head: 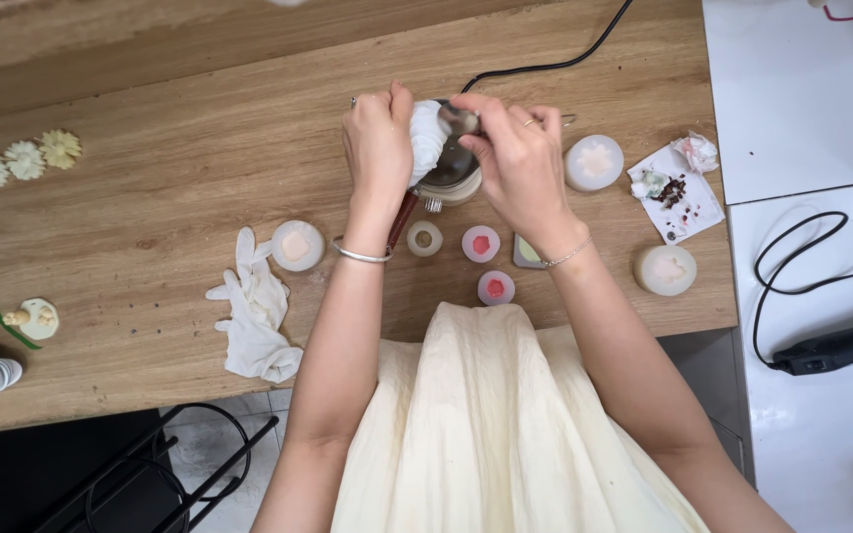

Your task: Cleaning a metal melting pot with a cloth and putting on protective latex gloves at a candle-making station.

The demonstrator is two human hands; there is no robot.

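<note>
1. The small metal pot [449,170] stands on the desk [170,178] at the far middle, directly under both hands; its reddish handle [402,219] runs from the pot back toward the near left, so the long axis points at the person's left forearm.
2. The left hand [377,143] is closed around a wad of white tissue [426,138], pressing it against the pot's left rim. The right hand [517,158] pinches a metal spoon [459,120] over the pot's far rim (how much of the spoon is inside the pot I cannot tell). Both hands touch the pot's top, neither nearer than the other.
3. Counts: three wax flowers [24,158] at the far left; five round moulds [297,245] near the pot, plus two small pink-filled ones [481,243]; one pair of white gloves [254,316] at the near left; one paper sheet [678,192] with dark crumbs to the right.
4. A black cable [565,61] runs from the pot toward the far right.
</note>
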